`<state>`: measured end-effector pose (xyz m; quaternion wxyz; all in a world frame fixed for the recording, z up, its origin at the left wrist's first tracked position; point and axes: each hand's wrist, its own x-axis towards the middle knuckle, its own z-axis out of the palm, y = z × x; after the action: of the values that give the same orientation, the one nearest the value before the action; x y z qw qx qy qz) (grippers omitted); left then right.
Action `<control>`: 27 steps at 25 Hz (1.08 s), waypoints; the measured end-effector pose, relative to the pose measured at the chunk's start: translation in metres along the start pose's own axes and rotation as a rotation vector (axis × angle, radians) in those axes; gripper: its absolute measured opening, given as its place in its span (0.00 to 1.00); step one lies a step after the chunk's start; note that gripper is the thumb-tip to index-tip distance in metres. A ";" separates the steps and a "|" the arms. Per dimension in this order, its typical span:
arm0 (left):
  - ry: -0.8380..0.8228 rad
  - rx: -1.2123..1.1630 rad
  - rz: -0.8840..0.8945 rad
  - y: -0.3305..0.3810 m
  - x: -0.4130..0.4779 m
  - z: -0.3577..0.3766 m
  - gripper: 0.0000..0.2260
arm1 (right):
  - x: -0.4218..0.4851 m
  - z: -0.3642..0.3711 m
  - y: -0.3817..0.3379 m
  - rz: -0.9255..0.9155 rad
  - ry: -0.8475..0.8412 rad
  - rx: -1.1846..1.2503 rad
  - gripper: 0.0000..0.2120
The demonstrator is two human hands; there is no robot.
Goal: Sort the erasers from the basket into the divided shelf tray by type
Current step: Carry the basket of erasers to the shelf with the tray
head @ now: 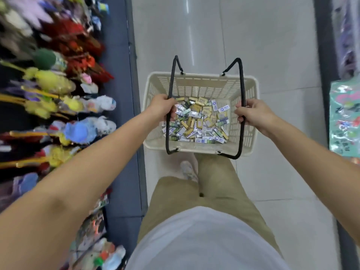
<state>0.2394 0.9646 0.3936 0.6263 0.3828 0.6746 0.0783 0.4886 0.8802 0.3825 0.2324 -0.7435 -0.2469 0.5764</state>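
Note:
A cream plastic basket hangs in front of me over the aisle floor. Its bottom is covered with several small wrapped erasers, some yellow, some white and blue, some green. Two black wire handles stand up from its rim. My left hand is closed around the left handle. My right hand is closed around the right handle. No divided shelf tray shows in this view.
A shelf of plush toys and colourful goods runs along the left, with a dark base. Another shelf with packaged goods lines the right. Pale floor tiles stretch ahead between them. My legs and one shoe are below the basket.

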 end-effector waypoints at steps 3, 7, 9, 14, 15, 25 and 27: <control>0.004 -0.001 0.013 0.075 0.064 -0.013 0.02 | 0.064 -0.015 -0.062 -0.008 0.008 0.022 0.07; -0.008 0.037 0.029 0.174 0.137 -0.022 0.06 | 0.142 -0.044 -0.150 -0.011 -0.013 0.026 0.07; -0.003 0.035 0.034 0.221 0.169 -0.027 0.07 | 0.177 -0.055 -0.192 -0.009 0.016 0.016 0.06; -0.025 0.035 0.037 0.335 0.269 -0.045 0.04 | 0.277 -0.088 -0.290 -0.015 0.043 0.050 0.06; -0.038 0.038 0.031 0.359 0.294 -0.047 0.05 | 0.300 -0.094 -0.311 -0.017 0.055 0.051 0.06; -0.116 0.178 0.053 0.619 0.481 -0.067 0.02 | 0.488 -0.168 -0.517 0.005 0.165 0.181 0.09; -0.128 0.203 0.073 0.668 0.515 -0.062 0.03 | 0.525 -0.187 -0.551 0.012 0.170 0.186 0.09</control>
<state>0.5029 1.7685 0.3925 0.6228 0.4726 0.6235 0.0079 0.7276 1.6267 0.3822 0.3167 -0.7666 -0.1672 0.5330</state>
